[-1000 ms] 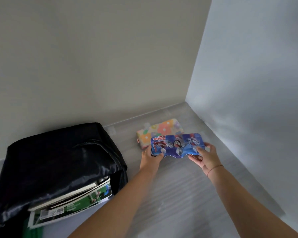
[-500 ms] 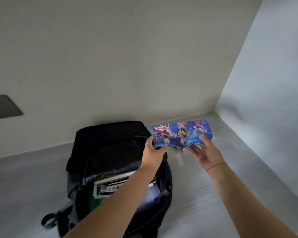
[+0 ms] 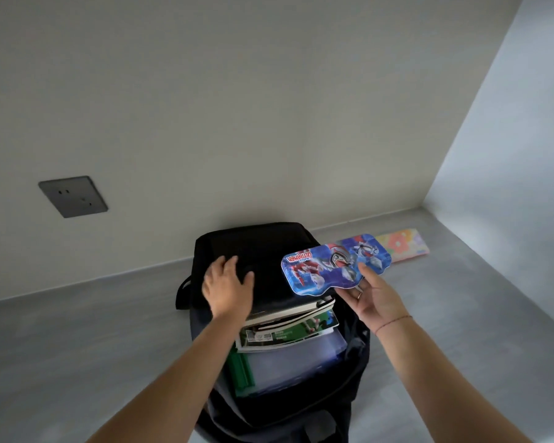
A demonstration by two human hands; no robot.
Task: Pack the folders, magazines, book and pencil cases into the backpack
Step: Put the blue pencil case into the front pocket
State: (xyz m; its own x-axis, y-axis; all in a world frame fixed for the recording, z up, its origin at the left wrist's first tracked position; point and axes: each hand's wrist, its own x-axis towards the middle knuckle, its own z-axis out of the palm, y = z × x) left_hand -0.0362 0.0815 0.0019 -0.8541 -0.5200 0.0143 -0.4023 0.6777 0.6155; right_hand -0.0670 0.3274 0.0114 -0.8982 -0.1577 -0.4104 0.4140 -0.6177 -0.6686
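Observation:
A black backpack [image 3: 263, 247] lies open on the grey floor, its mouth facing me. Inside it I see a book and magazines [image 3: 288, 327], a clear folder [image 3: 298, 362] and a green folder [image 3: 242, 369]. My left hand [image 3: 227, 287] rests flat on the backpack's upper flap, fingers spread. My right hand [image 3: 373, 300] holds a blue cartoon pencil case [image 3: 333, 266] by its near edge, just above the backpack's right side. A flowered pencil case [image 3: 402, 244] lies on the floor by the wall, behind the blue one.
A grey floor [image 3: 93, 330] meets a white wall behind the backpack, and a second wall closes the right side. A dark socket plate [image 3: 72, 196] sits low on the back wall at the left.
My left hand let go of the blue pencil case and moved onto the backpack's flap. My right hand alone carried the case left, over the backpack. The flowered case stayed on the floor.

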